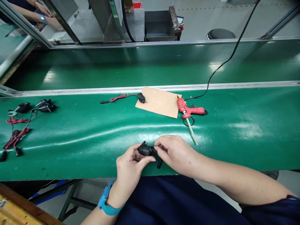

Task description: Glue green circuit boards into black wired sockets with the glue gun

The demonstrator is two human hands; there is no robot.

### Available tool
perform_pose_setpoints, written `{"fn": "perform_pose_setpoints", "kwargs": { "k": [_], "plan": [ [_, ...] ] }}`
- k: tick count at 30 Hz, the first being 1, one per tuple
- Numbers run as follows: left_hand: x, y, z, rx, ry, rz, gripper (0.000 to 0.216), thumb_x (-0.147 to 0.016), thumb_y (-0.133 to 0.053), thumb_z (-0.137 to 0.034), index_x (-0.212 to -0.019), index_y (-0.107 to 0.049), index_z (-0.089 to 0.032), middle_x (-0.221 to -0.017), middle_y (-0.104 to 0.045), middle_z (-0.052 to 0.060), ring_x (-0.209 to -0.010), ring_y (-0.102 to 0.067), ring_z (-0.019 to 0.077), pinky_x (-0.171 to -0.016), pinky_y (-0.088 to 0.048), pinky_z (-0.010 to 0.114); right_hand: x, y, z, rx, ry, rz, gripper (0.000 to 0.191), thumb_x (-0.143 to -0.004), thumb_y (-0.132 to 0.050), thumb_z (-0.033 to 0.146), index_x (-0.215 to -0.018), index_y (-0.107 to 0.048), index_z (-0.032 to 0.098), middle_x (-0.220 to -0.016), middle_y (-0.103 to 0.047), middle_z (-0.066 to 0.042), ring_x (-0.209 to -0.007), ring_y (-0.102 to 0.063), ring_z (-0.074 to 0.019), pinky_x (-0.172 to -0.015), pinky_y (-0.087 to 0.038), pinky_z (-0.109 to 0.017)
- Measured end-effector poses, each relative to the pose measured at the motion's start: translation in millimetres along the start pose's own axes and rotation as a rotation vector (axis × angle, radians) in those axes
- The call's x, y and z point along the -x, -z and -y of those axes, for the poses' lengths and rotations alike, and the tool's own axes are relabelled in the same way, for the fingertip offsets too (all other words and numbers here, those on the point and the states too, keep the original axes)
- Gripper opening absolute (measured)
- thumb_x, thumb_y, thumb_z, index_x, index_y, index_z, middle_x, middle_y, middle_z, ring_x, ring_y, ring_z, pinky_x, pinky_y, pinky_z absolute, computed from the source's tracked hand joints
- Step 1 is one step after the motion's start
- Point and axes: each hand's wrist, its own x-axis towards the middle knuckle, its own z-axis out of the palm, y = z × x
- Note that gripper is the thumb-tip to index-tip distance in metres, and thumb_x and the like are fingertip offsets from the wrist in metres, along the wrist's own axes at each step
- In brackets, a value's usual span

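At lower center of the frame, we have a black cylindrical part [146, 150], matte, stubby, with a small tab jutting from its upper left end and thin red wire [153, 150] coming out the right end. We see the left hand [130, 164] grasping the body, thumb below; right hand [175, 153] pinching the wire. Black plug [159, 163] shows just below the right fingers. Right of center, we mark a red glue gun [187, 107] at the cardboard's [159, 104] edge.
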Motion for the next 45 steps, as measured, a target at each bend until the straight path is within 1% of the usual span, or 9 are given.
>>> {"fn": "perform_pose_setpoints", "kwargs": {
  "k": [4, 8, 18, 21, 28, 35, 39, 42, 45],
  "plan": [
    [1, -3, 4, -0.183, -0.196, -0.069, 0.050, -0.076, -0.082, -0.054, -0.109, -0.069, -0.020, -0.070, -0.076, -0.003, -0.058, -0.072, 0.0138, -0.059, -0.058, 0.021, -5, -2, 3, 0.014, -0.051, 0.061, 0.017, -0.087, -0.059, 0.009, -0.072, -0.060, 0.017, -0.066, -0.059, 0.003, -0.061, -0.050, -0.0103, -0.059, -0.032, -0.025],
    [2, -4, 7, -0.287, -0.325, -0.065, 0.048, -0.082, -0.076, -0.055, -0.111, -0.067, -0.018, -0.070, -0.076, -0.002, -0.058, -0.073, 0.0139, -0.058, -0.057, 0.020, -8, -4, 1, 0.010, -0.114, 0.069, 0.015, -0.083, -0.061, 0.009, -0.070, -0.061, 0.017, -0.063, -0.060, 0.003, -0.058, -0.049, -0.0097, -0.057, -0.029, -0.025],
    [2, -4, 7, -0.372, -0.384, -0.045, 0.045, -0.086, -0.072, -0.054, -0.112, -0.065, -0.018, -0.069, -0.075, -0.001, -0.057, -0.072, 0.0147, -0.058, -0.056, 0.022, -5, -19, -4, -0.021, -0.123, -0.053, 0.012, -0.075, -0.063, 0.007, -0.068, -0.061, 0.017, -0.059, -0.059, 0.004, -0.055, -0.050, -0.0091, -0.056, -0.029, -0.024],
    [3, -5, 7, -0.305, -0.324, -0.048, 0.046, -0.084, -0.074, -0.055, -0.110, -0.067, -0.019, -0.069, -0.075, -0.002, -0.057, -0.072, 0.0147, -0.057, -0.056, 0.021, -1, -21, -4, -0.046, -0.121, -0.071, 0.013, -0.076, -0.061, 0.006, -0.069, -0.062, 0.017, -0.062, -0.061, 0.004, -0.057, -0.052, -0.0097, -0.057, -0.031, -0.023],
    [3, -4, 13, -0.088, -0.052, -0.047, 0.052, -0.071, -0.087, -0.054, -0.108, -0.071, -0.021, -0.071, -0.077, -0.002, -0.060, -0.071, 0.0158, -0.061, -0.059, 0.025, 5, -12, -12, -0.094, -0.075, -0.143, 0.019, -0.082, -0.057, 0.000, -0.075, -0.063, 0.017, -0.063, -0.058, 0.005, -0.059, -0.051, -0.0093, -0.061, -0.035, -0.023],
    [1, -4, 8, 0.019, 0.115, -0.023, 0.048, -0.067, -0.091, -0.043, -0.105, -0.072, -0.021, -0.068, -0.074, -0.004, -0.060, -0.067, 0.0141, -0.063, -0.057, 0.025, 4, -8, -13, -0.072, -0.037, -0.081, 0.018, -0.088, -0.055, 0.003, -0.079, -0.061, 0.017, -0.069, -0.059, 0.004, -0.064, -0.053, -0.0103, -0.064, -0.036, -0.024],
    [-3, -5, -3, 0.169, 0.267, 0.111, 0.041, -0.079, -0.080, -0.041, -0.109, -0.068, -0.018, -0.073, -0.073, 0.000, -0.062, -0.066, 0.0144, -0.059, -0.055, 0.025, 3, -4, -9, -0.101, -0.053, 0.024, 0.018, -0.093, -0.054, 0.009, -0.079, -0.062, 0.017, -0.067, -0.060, 0.004, -0.061, -0.052, -0.0101, -0.061, -0.035, -0.024],
    [-8, -5, -9, 0.260, 0.378, 0.228, 0.035, -0.085, -0.070, -0.040, -0.108, -0.065, -0.014, -0.069, -0.068, 0.000, -0.057, -0.064, 0.0142, -0.052, -0.053, 0.025, 1, -2, -5, -0.121, -0.051, 0.076, 0.019, -0.093, -0.053, 0.010, -0.078, -0.063, 0.018, -0.068, -0.062, 0.003, -0.061, -0.052, -0.0101, -0.061, -0.036, -0.024],
    [-12, -7, -11, 0.292, 0.436, 0.238, 0.032, -0.084, -0.068, -0.037, -0.104, -0.063, -0.014, -0.067, -0.066, -0.001, -0.055, -0.063, 0.0142, -0.051, -0.052, 0.024, 1, -1, -1, -0.147, -0.033, 0.092, 0.019, -0.093, -0.054, 0.009, -0.079, -0.064, 0.017, -0.069, -0.063, 0.003, -0.061, -0.053, -0.0099, -0.061, -0.037, -0.023]
  ]
}}
